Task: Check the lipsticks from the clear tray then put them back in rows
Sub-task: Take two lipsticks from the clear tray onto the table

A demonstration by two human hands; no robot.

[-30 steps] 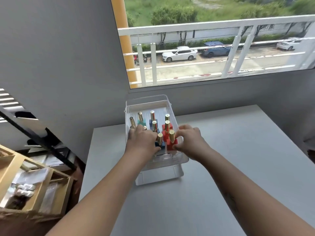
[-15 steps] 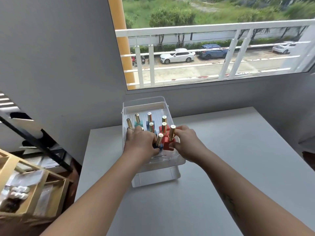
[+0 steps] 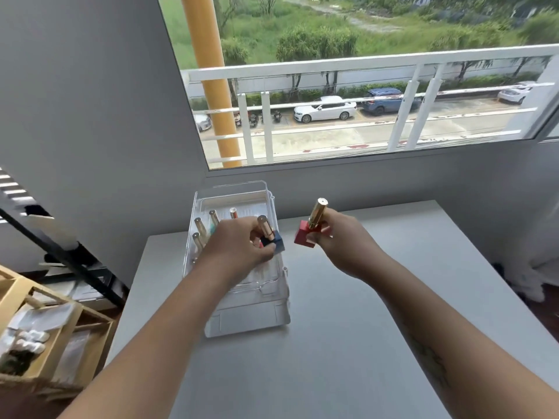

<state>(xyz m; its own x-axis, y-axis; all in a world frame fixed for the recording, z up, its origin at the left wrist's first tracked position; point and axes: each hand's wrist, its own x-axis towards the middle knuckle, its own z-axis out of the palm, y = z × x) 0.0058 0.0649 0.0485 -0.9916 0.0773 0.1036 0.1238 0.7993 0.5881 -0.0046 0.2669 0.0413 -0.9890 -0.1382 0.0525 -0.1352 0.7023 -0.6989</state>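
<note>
Left hand [image 3: 239,244] over clear tray [image 3: 260,300], fingers curled round blue-based lipstick [image 3: 276,241], gold cap tilted. Right hand [image 3: 341,243] just right of tray, above desk [image 3: 332,343], pinching red-based lipstick [image 3: 304,237], gold cap up, slightly tilted. Hands apart. Other gold-capped lipsticks [image 3: 199,226] stand in far left part of tray. Tray on desk's left side, near wall.

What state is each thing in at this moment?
red lipstick: capped, tilted, held above the table by the right hand.
blue lipstick: capped, tilted, gripped by the left hand over the clear tray.
other lipsticks: capped, standing in the tray.
clear tray: open-topped, on the table.
</note>
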